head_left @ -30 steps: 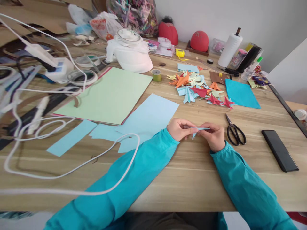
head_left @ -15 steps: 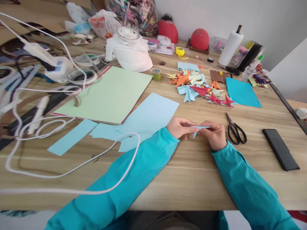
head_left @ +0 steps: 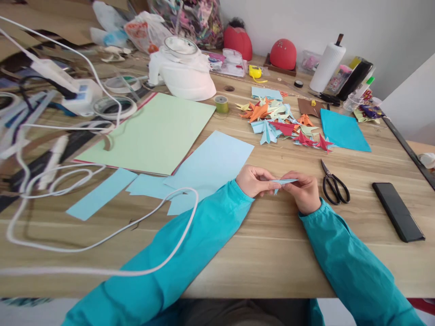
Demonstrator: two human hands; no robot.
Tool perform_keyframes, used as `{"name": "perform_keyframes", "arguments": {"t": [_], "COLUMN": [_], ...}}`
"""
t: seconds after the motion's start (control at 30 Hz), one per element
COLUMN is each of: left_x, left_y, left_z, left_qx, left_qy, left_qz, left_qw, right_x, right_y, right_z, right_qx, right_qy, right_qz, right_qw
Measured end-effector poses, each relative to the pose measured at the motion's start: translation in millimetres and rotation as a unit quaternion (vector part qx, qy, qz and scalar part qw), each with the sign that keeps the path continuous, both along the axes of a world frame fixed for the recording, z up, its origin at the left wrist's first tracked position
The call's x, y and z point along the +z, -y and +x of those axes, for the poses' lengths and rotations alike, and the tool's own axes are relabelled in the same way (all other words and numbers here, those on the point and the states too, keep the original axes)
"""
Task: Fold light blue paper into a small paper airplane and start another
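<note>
A small folded piece of light blue paper (head_left: 284,181) is held between both hands above the table. My left hand (head_left: 255,181) pinches its left end, thumb on top. My right hand (head_left: 303,190) grips the right part, with its fingers closed on the paper. Black-handled scissors (head_left: 335,183) lie just right of my right hand. Light blue sheets (head_left: 217,158) lie to the left of my left hand. Beyond the hands sits a pile of folded paper pieces (head_left: 268,129) in orange, blue, red and pale green.
A black phone (head_left: 397,212) lies at the right. Pale green paper (head_left: 159,131) is at the left, beside tape rolls and a power strip (head_left: 79,95). A white cable (head_left: 102,271) crosses over my left sleeve. A turquoise sheet (head_left: 345,130) lies at the back right.
The small paper's downward-pointing tip shows less below the fingers than before. Both hands keep nearly the same place and still hold it.
</note>
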State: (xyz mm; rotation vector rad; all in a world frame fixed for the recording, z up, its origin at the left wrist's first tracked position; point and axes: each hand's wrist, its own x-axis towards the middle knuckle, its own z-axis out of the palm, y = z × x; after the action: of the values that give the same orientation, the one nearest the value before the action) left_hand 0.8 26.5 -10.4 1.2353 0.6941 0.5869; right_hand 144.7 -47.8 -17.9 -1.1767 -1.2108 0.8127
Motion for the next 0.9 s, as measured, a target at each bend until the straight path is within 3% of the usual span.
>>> {"name": "perform_keyframes", "arguments": {"t": [0.43, 0.73, 0.9], "left_x": [3.7, -4.7, -1.9], "left_y": [-0.2, 0.3, -1.1], "left_z": [-1.2, 0.9, -1.2], "left_qx": [-0.022, 0.009, -0.004], "left_qy": [0.034, 0.020, 0.015], "left_qz": [-0.016, 0.026, 0.031], "left_qw": [0.999, 0.999, 0.999], "right_x": [0.8, -1.6, -0.4], "right_y": [-0.3, -0.5, 0.5], "right_z": [0.0, 0.3, -1.1], "right_qx": [-0.022, -0.018, -0.002], "right_qy": [0.011, -0.007, -0.015], "right_qz": [0.018, 0.010, 0.012], "right_qw": [1.000, 1.000, 1.000]}}
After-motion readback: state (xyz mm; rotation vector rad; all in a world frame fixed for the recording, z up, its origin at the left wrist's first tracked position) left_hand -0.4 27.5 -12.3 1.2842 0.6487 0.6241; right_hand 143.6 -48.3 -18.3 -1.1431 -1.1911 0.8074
